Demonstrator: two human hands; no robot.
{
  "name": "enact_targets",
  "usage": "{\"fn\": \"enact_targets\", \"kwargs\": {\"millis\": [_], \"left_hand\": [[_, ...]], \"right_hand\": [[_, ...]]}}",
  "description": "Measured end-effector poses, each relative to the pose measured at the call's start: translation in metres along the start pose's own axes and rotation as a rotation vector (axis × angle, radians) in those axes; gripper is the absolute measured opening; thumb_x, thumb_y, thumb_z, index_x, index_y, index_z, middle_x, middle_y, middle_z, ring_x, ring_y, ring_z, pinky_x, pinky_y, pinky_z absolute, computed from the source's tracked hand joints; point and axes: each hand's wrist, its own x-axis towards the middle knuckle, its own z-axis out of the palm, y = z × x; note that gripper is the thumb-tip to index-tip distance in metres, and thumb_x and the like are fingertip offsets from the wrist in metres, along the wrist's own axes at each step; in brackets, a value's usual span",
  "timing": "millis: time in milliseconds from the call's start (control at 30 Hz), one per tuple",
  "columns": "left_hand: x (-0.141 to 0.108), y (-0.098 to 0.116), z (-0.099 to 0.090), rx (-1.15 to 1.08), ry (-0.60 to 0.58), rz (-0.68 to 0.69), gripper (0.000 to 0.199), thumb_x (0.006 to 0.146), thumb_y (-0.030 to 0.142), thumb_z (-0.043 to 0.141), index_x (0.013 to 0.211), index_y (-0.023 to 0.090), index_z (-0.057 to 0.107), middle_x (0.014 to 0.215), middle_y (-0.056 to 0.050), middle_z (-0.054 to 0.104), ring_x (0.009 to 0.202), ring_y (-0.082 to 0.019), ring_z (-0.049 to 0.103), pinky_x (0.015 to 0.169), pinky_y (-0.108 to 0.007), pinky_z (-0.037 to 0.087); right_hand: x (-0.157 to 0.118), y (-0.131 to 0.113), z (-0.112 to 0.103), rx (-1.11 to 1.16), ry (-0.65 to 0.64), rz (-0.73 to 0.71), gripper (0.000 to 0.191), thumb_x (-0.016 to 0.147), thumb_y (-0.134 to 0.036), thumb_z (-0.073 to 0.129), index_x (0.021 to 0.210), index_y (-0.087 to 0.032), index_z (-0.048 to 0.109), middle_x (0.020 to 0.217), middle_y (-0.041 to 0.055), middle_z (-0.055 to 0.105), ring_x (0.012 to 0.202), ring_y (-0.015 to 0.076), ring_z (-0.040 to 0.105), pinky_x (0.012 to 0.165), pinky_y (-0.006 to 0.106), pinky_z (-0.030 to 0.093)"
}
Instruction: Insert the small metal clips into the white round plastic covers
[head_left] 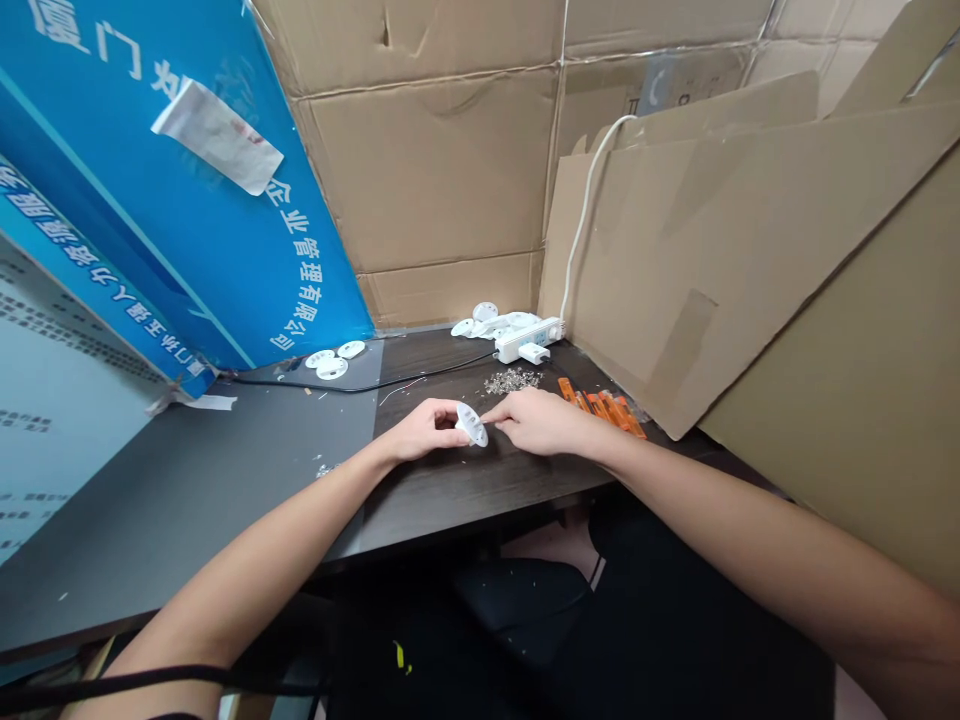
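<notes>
My left hand [431, 430] grips a white round plastic disc [472, 425] by its edge, between thumb and fingers. The disc is tilted, and small slots show on its face. From the other side my right hand [540, 420] reaches in, its forefinger at the disc's face and the other fingers curled. Anything small in those right fingertips is hidden. Just behind the right hand lies a pile of small shiny parts [513, 380]. Several orange strips or handles [600, 408] lie beside the right wrist.
More white discs lie at the back [485, 312] and at the left [331, 368]. A white power strip [529, 338] with a plug stands near the back corner, and a black cable [360, 387] crosses the table [285, 470]. Cardboard [450, 180] and a blue printed board [187, 200] wall it in.
</notes>
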Motion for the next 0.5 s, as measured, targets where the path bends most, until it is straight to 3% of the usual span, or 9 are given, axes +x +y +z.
{"fn": "enact_targets", "kwargs": {"millis": [267,500], "left_hand": [[-0.0005,-0.0029,0.0018,0.063,-0.046,0.013,0.041,0.083,0.050,0.075,0.097,0.012,0.069,0.096,-0.009,0.071,0.086,-0.019,0.063,0.082,-0.030,0.047],[-0.0010,-0.0010,0.0027,0.076,-0.034,0.015,0.041,0.081,0.050,0.076,0.095,0.012,0.069,0.091,-0.007,0.070,0.081,-0.017,0.061,0.077,-0.028,0.046]], "right_hand": [[0.0035,0.0032,0.0037,0.017,-0.014,-0.008,0.047,0.091,-0.019,0.049,0.127,-0.039,0.072,0.123,-0.0006,0.075,0.112,0.0239,0.070,0.095,0.033,0.051],[0.0041,0.0069,0.0026,0.066,-0.028,-0.033,0.048,0.091,-0.016,0.048,0.127,-0.037,0.072,0.124,-0.0006,0.075,0.112,0.0217,0.070,0.100,0.031,0.050]]}}
